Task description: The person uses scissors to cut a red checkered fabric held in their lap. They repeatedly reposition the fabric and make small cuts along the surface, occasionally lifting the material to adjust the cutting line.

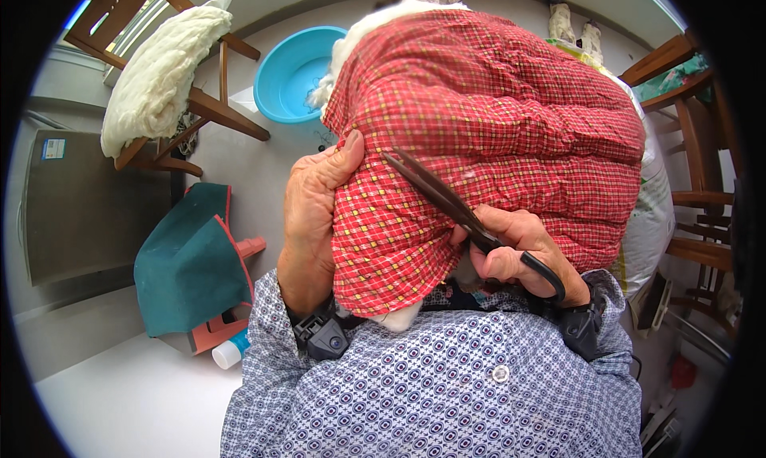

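A red plaid quilted cloth [497,117] spreads across my lap and out in front of me. White cotton wadding [359,33] shows along its far left edge, and a tuft of wadding [400,317] pokes out at the near edge. My left hand [320,200] grips the cloth's left edge, thumb on top. In my right hand [520,248] is a pair of dark metal scissors [440,194] with black handles. Their blades point up and left over the cloth, slightly apart at the tips. Part of the scissors' handle is hidden by my fingers.
A blue plastic basin [269,81] stands on the floor, some thread inside. Left of it, a wooden chair [224,114] bears a thick cotton batt [161,81]. A green cloth [185,272] drapes over a pink object at left. A white sack [649,212] and wooden chairs [697,153] stand at right.
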`<state>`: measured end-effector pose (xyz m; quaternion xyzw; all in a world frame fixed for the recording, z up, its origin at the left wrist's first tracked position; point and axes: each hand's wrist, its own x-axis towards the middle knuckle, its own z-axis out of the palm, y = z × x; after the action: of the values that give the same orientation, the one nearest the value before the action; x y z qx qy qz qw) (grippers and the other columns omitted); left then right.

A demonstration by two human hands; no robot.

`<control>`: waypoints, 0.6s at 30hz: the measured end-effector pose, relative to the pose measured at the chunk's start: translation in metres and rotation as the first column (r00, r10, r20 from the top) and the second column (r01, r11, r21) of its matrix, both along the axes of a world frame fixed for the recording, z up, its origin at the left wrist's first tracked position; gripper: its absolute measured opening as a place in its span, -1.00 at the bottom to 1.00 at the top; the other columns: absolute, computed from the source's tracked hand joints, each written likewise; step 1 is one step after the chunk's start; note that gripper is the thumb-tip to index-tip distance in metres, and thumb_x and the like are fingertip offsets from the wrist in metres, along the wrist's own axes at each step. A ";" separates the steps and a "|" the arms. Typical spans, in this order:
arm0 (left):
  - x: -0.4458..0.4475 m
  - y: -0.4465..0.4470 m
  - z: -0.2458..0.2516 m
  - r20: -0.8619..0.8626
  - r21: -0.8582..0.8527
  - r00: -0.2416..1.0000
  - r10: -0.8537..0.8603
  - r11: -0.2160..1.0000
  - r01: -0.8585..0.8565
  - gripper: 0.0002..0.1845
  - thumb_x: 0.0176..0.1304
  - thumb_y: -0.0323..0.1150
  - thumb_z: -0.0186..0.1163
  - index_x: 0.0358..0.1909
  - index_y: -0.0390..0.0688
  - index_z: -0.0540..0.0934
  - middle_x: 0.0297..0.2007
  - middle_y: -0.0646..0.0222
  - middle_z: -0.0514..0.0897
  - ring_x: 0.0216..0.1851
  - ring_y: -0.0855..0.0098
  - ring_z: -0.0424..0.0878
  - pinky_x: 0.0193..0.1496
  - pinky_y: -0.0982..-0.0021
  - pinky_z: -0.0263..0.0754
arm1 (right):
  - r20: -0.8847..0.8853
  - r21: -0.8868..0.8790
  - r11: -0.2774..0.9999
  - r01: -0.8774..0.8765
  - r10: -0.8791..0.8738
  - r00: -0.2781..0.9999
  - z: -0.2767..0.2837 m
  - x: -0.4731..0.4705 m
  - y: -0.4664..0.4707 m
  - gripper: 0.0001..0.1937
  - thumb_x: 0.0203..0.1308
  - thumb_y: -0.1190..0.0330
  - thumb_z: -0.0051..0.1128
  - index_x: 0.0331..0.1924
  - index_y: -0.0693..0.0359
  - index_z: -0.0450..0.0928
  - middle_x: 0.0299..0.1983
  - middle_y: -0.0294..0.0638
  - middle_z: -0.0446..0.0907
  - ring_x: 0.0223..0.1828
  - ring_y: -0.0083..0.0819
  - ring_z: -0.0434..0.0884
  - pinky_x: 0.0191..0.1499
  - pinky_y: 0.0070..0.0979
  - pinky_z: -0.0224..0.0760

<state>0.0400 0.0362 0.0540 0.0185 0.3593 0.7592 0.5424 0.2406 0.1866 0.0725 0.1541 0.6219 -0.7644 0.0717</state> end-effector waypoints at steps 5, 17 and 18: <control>0.001 -0.001 0.002 -0.042 -0.011 0.998 -0.036 0.999 0.035 -0.50 0.52 -0.11 -0.06 0.17 -0.40 0.42 0.00 -0.07 0.65 -0.07 0.09 0.72 0.10 0.04 0.64 | -0.039 0.074 0.997 -0.008 0.011 0.999 -0.005 0.000 0.000 -0.20 0.08 -0.33 0.22 -0.01 0.36 0.54 -0.57 -0.40 0.46 -0.56 -0.64 0.40 -0.49 -0.60 0.19; 0.005 0.003 -0.010 -0.121 -0.064 0.993 0.015 0.998 -0.023 -0.63 0.46 -0.25 0.09 0.00 -0.43 0.54 -0.12 0.01 0.72 -0.19 0.22 0.76 -0.04 0.23 0.70 | -0.261 -0.263 0.965 -0.015 -0.056 0.964 -0.006 -0.006 0.002 -0.29 0.18 -0.17 0.27 0.06 0.40 0.52 -0.55 -0.39 0.46 -0.63 -0.74 0.30 -0.58 -0.69 0.11; 0.006 0.003 -0.013 -0.070 -0.048 0.996 0.053 0.997 -0.057 -0.68 0.44 -0.32 0.14 -0.04 -0.44 0.57 -0.13 0.04 0.73 -0.21 0.27 0.76 -0.07 0.29 0.70 | -0.242 -0.196 0.980 0.033 -0.081 0.967 -0.002 -0.007 0.004 -0.18 0.11 -0.30 0.24 0.04 0.42 0.51 -0.57 -0.39 0.47 -0.64 -0.79 0.30 -0.61 -0.75 0.06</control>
<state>0.0458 0.0391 0.0414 0.0210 0.3972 0.7635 0.5088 0.2340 0.1907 0.0707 0.0675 0.5452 -0.8354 -0.0145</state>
